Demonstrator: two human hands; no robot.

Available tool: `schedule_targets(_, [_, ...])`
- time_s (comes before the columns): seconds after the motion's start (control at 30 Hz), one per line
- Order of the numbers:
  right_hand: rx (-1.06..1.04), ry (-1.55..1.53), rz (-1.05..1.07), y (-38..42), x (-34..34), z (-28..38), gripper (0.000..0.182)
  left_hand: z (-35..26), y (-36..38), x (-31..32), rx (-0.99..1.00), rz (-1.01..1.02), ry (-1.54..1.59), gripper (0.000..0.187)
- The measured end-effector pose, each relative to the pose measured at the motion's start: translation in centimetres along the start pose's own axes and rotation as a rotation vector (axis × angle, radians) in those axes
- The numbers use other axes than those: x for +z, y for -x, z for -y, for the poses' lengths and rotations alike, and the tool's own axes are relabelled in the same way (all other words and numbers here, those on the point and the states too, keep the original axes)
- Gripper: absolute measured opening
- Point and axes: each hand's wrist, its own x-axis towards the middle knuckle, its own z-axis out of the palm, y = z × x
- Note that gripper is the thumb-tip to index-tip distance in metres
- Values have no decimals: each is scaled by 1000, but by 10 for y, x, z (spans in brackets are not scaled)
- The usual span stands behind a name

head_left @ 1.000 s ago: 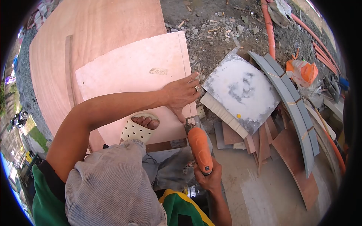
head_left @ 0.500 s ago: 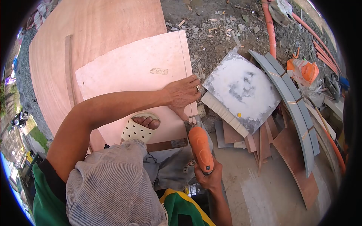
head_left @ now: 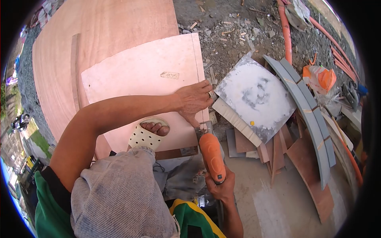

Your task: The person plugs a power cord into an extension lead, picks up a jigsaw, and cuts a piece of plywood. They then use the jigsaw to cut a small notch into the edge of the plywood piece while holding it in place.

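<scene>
In the head view, my right hand is wrapped round the rear of an orange jigsaw. Its metal foot rests at the near right edge of a pinkish plywood sheet, beside a pencil line running along that edge. The blade is hidden from me. My left hand lies flat on the sheet just ahead of the jigsaw, thumb stretched toward the foot and fingers reaching over the right edge. A ring is on one finger. My foot in a cream clog stands on the sheet.
Under the sheet lies a larger plywood board with a thin wooden strip. To the right are a white-dusted square panel, curved grey strips, brown offcuts, an orange pipe and an orange bag. Rubble covers the ground beyond.
The whole view has shifted slightly. Both hands and the jigsaw keep nearly the same place on the sheet.
</scene>
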Motion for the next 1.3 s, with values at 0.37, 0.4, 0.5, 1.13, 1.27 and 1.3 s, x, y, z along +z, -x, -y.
schedule_targets(0.37, [-38,-18,-6,-2,0,2,27,0,3,1,17,-52,-50,81])
schedule_targets(0.4, [-32,-17,-2,-2,0,3,27,0,3,1,19,-68,-55,80])
schedule_targets(0.5, [-37,-7,-8,-3,0,0,27,0,1,-2,17,-32,-54,77])
schedule_targets(1.13, [-38,-8,-14,-5,-1,1,28,1,2,4,29,-46,-59,77])
schedule_targets(1.27, [-64,-6,-4,-7,-2,2,27,2,1,-4,22,54,28,76])
schedule_targets(1.3, [-67,-7,-4,-7,-2,2,27,2,2,-3,29,18,16,75])
